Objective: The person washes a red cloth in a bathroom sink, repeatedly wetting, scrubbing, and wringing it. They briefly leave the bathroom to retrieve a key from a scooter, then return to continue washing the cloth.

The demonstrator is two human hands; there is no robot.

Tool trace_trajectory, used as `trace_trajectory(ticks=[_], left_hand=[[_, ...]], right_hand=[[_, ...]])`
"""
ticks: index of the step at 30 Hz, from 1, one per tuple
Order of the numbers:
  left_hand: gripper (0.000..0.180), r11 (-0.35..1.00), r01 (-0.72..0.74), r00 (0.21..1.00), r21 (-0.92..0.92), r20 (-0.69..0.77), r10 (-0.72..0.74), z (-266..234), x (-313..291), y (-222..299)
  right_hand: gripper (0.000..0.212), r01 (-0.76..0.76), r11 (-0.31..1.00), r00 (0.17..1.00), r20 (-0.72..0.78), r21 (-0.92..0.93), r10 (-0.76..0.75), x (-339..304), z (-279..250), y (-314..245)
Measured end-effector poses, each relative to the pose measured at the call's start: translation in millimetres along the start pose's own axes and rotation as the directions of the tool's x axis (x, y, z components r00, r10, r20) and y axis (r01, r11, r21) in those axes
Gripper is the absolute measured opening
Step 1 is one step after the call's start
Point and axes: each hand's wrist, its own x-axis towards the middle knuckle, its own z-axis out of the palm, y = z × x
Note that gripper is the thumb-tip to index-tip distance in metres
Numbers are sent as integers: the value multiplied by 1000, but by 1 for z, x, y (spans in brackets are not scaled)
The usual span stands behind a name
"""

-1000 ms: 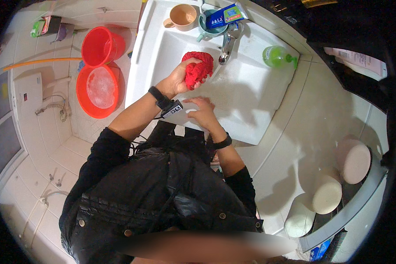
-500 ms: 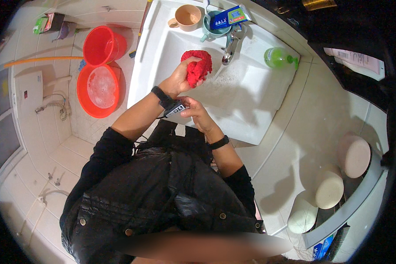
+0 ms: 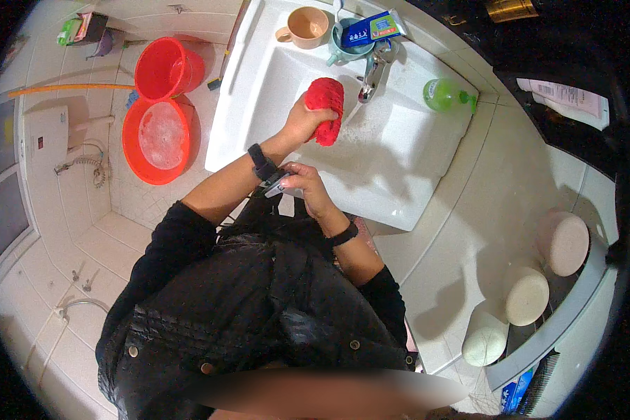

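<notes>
One red cloth (image 3: 331, 96), bunched but not yet set down, is within the left hand's (image 3: 301, 126) clenched fingers above the sink (image 3: 399, 185), while the right hand's (image 3: 311, 190) fingers meet a wrist-side device (image 3: 277, 183), grip unclear.

The cloth (image 3: 327, 94) looked rough, nubbly and matt, while the sink (image 3: 248, 91) was smooth, glossy and ceramic-like and the tap (image 3: 375, 68) shiny, polished metal. The bucket (image 3: 190, 70) and basin (image 3: 134, 150) were smooth, glossy plastic, the bottle (image 3: 439, 95) translucent, shiny plastic, the mug (image 3: 306, 26) smooth and plastic-looking, the tube (image 3: 371, 29) sleek with a slight gloss. The vest (image 3: 259, 308) was crinkled fabric with a dull sheen and metallic snaps (image 3: 133, 351), the sleeves (image 3: 166, 245) soft, matt cloth.
</notes>
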Motion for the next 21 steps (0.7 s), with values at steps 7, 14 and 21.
trace_trajectory(ticks=[7,14,21], left_hand=[[68,515,-480,869,711,303,391,1,-17,19],[55,866,-263,965,426,119,234,0,-14,12],[42,916,314,930,-250,277,-243,-19,-13,1]], right_hand=[[26,-21,999,1000,-20,44,22,-7,26,-3],[31,-64,998,997,-40,-1,64,-13,36,-4],[36,49,983,996,-64,-177,-61,-10,-7,-22]])
